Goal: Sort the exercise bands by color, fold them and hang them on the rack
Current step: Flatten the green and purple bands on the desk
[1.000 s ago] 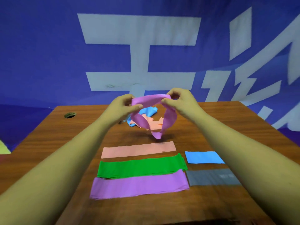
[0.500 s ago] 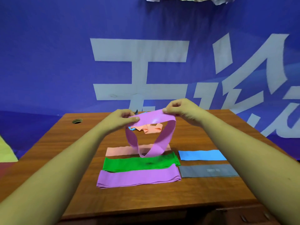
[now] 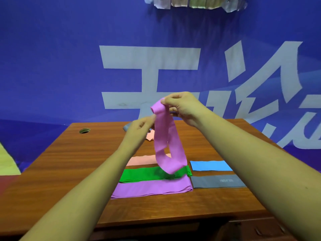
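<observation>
A purple loop band (image 3: 169, 143) hangs above the table, its lower end dangling over the green stack. My right hand (image 3: 182, 106) pinches its top end. My left hand (image 3: 141, 126) pinches the band's edge just below and to the left. Flat on the wooden table (image 3: 69, 167) lie a pink band (image 3: 140, 160), a green stack (image 3: 139, 176), a purple stack (image 3: 151, 189), a blue band (image 3: 211, 165) and a grey band (image 3: 218, 181). Behind my left hand, part of a loose heap of pink bands (image 3: 150, 136) shows. No rack is clearly in view.
A round cable hole (image 3: 84, 130) is in the table's far left corner. A blue banner with large white characters (image 3: 149, 58) fills the wall behind. Pale items (image 3: 194, 3) hang at the top edge. The table's front edge runs below the purple stack.
The band was held wide between both hands. Now my hands have come together and risen, so the band hangs as a long narrow loop. The view has tilted upward.
</observation>
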`<move>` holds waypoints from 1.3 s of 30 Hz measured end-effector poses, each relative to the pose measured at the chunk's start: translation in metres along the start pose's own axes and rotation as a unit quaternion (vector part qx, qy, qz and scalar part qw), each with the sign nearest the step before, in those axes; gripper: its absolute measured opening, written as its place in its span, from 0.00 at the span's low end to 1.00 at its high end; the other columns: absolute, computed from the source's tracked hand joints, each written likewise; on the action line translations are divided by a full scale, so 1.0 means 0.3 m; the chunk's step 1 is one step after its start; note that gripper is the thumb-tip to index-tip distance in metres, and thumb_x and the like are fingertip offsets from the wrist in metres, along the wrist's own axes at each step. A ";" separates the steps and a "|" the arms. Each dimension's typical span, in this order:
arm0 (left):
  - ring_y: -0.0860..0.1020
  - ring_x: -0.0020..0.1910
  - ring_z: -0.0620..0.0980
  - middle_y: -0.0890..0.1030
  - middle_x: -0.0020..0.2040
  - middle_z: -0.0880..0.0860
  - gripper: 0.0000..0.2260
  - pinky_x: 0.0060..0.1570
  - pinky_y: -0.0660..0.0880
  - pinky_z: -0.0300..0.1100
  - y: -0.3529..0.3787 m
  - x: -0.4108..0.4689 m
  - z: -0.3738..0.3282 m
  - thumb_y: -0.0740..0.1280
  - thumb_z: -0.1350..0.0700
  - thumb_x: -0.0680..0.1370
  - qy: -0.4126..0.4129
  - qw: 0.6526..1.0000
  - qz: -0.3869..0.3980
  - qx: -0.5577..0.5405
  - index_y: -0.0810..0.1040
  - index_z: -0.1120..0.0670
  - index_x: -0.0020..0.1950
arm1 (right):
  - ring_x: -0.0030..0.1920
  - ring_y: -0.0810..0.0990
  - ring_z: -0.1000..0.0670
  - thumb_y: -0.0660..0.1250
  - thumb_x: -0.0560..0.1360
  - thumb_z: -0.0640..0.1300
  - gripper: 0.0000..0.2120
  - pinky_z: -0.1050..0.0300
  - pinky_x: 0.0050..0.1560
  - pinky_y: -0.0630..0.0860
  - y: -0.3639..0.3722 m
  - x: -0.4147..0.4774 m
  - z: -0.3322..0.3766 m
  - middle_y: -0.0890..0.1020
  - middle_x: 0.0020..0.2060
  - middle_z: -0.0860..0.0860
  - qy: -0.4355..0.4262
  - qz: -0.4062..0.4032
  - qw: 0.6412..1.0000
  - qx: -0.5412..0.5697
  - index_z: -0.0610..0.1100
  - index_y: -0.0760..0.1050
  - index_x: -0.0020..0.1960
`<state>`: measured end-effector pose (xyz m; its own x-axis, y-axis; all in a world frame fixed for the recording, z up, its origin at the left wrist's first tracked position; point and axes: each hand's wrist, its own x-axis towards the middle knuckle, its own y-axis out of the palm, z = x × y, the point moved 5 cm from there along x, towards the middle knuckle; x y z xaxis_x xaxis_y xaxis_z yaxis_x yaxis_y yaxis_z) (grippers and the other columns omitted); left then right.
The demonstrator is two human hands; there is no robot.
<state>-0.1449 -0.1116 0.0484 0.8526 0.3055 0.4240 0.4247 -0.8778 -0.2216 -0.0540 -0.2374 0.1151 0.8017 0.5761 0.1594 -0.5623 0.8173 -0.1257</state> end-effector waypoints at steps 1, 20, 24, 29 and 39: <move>0.72 0.35 0.42 0.77 0.37 0.52 0.14 0.36 0.68 0.36 0.020 -0.004 0.000 0.64 0.51 0.81 0.014 0.999 0.035 0.016 0.79 0.60 0.43 | 0.27 0.73 0.54 0.70 0.75 0.39 0.02 0.59 0.37 0.74 0.001 -0.002 -0.001 0.77 0.30 0.50 0.000 -0.010 1.000 0.005 0.41 0.80 0.44; 0.76 0.31 0.45 0.77 0.35 0.52 0.05 0.34 0.76 0.36 0.029 0.029 0.001 0.64 0.66 0.79 -0.074 0.984 0.039 -0.157 0.75 0.57 0.48 | 0.29 0.73 0.49 0.65 0.74 0.34 0.04 0.60 0.29 0.75 -0.084 -0.029 -0.070 0.73 0.35 0.41 0.084 -0.069 0.994 0.027 0.35 0.75 0.48; 0.76 0.29 0.46 0.79 0.34 0.54 0.06 0.31 0.74 0.35 -0.008 0.068 -0.050 0.65 0.65 0.79 -0.063 0.985 -0.009 -0.163 0.70 0.55 0.51 | 0.27 0.79 0.49 0.63 0.78 0.45 0.12 0.54 0.35 0.79 -0.071 -0.051 -0.088 0.80 0.28 0.45 0.114 -0.042 0.993 -0.009 0.34 0.74 0.51; 0.71 0.31 0.50 0.76 0.33 0.53 0.07 0.35 0.67 0.43 -0.036 0.107 -0.061 0.66 0.64 0.78 -0.074 0.977 -0.037 -0.198 0.71 0.53 0.48 | 0.33 0.82 0.46 0.62 0.80 0.51 0.14 0.57 0.31 0.78 -0.072 -0.073 -0.045 0.82 0.37 0.40 0.039 -0.080 0.992 -0.085 0.39 0.70 0.53; 0.78 0.33 0.49 0.77 0.38 0.57 0.04 0.36 0.78 0.38 -0.043 0.108 -0.053 0.64 0.64 0.79 -0.106 0.967 -0.052 -0.227 0.75 0.56 0.47 | 0.36 0.76 0.56 0.70 0.75 0.48 0.08 0.60 0.38 0.73 0.019 -0.092 0.013 0.79 0.36 0.54 -0.184 -0.012 0.900 -0.395 0.47 0.81 0.52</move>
<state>-0.1274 -0.0961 0.0790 0.8761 0.4276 0.2230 0.3753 -0.8949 0.2414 -0.0802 -0.2486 0.1137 0.6078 0.6426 0.4665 -0.1097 0.6498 -0.7522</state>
